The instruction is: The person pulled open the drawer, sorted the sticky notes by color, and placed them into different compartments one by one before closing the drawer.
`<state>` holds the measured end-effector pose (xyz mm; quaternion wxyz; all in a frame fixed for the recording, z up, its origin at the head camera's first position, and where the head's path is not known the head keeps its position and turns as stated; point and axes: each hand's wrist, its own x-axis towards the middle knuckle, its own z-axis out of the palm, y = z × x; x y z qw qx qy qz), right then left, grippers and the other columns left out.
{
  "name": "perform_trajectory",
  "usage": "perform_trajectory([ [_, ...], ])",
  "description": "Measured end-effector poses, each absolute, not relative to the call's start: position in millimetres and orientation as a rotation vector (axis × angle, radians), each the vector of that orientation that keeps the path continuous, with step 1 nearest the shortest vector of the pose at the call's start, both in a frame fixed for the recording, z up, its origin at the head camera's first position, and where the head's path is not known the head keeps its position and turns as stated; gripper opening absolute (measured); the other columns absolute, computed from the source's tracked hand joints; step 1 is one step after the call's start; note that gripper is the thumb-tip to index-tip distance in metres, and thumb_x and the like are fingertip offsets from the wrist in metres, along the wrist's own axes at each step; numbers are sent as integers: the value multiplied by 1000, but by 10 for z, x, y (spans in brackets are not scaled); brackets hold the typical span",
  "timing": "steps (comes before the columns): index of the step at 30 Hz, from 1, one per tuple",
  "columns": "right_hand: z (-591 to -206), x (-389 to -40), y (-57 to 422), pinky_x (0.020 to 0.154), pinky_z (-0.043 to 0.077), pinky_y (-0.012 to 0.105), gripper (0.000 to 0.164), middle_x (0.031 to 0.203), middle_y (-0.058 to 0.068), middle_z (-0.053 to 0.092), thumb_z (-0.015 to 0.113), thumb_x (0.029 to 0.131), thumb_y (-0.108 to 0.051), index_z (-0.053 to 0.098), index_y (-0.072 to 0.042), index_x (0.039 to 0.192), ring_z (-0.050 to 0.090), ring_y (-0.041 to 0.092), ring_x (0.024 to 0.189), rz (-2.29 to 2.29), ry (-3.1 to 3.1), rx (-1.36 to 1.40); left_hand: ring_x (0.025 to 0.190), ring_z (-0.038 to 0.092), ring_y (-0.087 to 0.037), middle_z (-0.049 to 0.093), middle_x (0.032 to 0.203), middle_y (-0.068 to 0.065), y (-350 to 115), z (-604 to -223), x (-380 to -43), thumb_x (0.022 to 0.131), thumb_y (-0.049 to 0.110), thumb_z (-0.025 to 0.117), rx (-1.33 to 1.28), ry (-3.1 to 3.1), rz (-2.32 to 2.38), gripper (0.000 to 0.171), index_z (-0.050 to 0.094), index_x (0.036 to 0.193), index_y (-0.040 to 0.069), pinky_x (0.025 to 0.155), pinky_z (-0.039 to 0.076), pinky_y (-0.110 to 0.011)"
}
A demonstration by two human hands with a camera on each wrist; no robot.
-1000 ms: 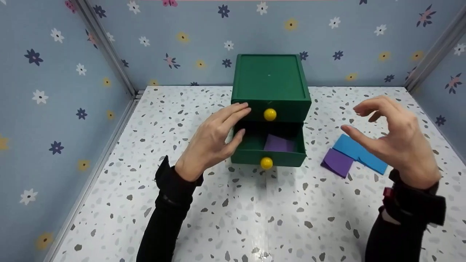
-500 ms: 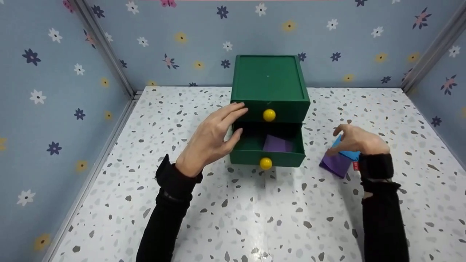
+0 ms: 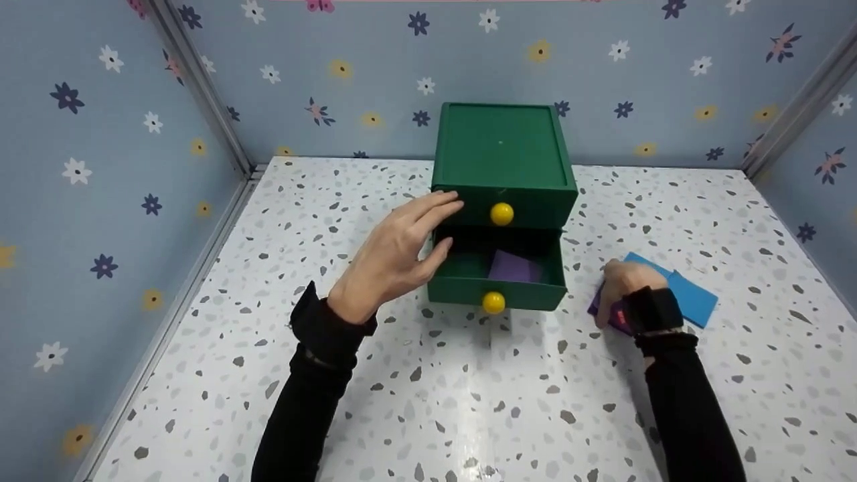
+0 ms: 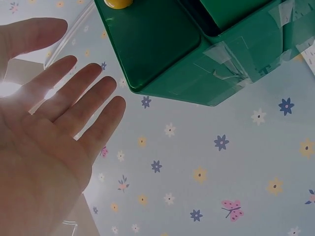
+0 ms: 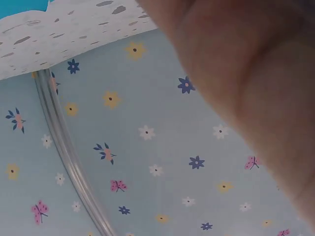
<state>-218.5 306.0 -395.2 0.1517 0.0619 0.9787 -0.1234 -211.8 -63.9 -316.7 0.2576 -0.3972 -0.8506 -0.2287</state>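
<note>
Right of frame, I'm seeing right hand (image 3: pixel 633 278) covering purple piece (image 3: pixel 613 314), can't tell grip; guessing light, floppy, edge-pinchable. Left hand (image 3: pixel 394 254) holding nothing.

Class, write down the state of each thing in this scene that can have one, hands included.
Left hand: fingers extended, holding nothing
Right hand: fingertips hidden, grip unclear
Outer purple piece: mostly covered by that hand
Blue material: lying on the table
Top drawer: shut
Bottom drawer: open
Inner purple piece: inside the open drawer
</note>
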Motion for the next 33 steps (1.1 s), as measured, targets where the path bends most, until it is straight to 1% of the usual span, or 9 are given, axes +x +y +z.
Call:
perform_trajectory([
  [4,-3963,-2198,3051,54,46,29,46,79,10,63,88,46,-21,58,-9,79,56,23,72,-385,2775,176,129,49,-22,53,138,-9,-645,-3174,-2116,91,16,58,-1080,-2304,-622,42,54,131,6,111,35,-28],
  [5,-3958,-2221,3049,54,46,29,49,83,12,63,87,47,-22,58,-8,85,56,24,75,-372,2748,181,129,49,-21,52,138,-9,-644,-3176,-2116,91,17,58,-1079,-2305,-620,42,54,131,6,111,35,-28],
  [7,-3945,-2285,3038,55,48,32,70,99,22,61,85,53,-28,55,-5,112,56,27,82,-320,2684,194,129,49,-21,52,138,-9,-644,-3179,-2117,91,17,58,-1077,-2309,-618,42,54,131,6,112,35,-28],
  [10,-3908,-2384,3016,57,49,38,104,122,32,51,80,61,-36,27,-6,144,55,32,88,-236,2582,215,129,48,-21,52,138,-9,-643,-3180,-2118,91,17,57,-1074,-2320,-613,42,54,132,6,112,35,-28],
  [12,-3882,-2426,3005,61,50,43,117,135,36,40,77,65,-44,7,-5,150,54,35,94,-190,2548,202,129,48,-21,52,138,-8,-643,-3179,-2118,91,18,57,-1073,-2324,-613,42,53,132,6,112,35,-28],
  [15,-3832,-2435,3012,65,50,47,117,133,33,43,72,68,-51,3,-7,151,53,35,96,-184,2535,177,129,48,-21,53,138,-8,-641,-3177,-2114,91,18,57,-1073,-2329,-611,42,53,132,6,112,35,-28],
  [19,-3728,-2398,3049,72,49,50,113,113,24,53,71,69,-52,5,-7,149,53,32,93,-266,2573,118,129,48,-21,53,138,-8,-642,-3180,-2110,92,18,57,-1070,-2338,-609,42,53,132,7,112,34,-28],
  [27,-3447,-2267,3083,78,47,39,77,105,22,52,79,66,-23,35,-1,125,52,31,94,-671,2879,-232,129,48,-21,53,138,-8,-649,-3183,-2111,91,17,57,-1070,-2349,-630,42,53,132,7,112,35,-28],
  [33,-3181,-2070,3022,83,49,48,84,115,21,48,83,64,-16,35,-4,131,47,31,102,-812,3110,-445,129,48,-22,52,139,-9,-645,-3175,-2127,91,16,57,-1075,-2347,-632,42,54,132,6,111,35,-28],
])
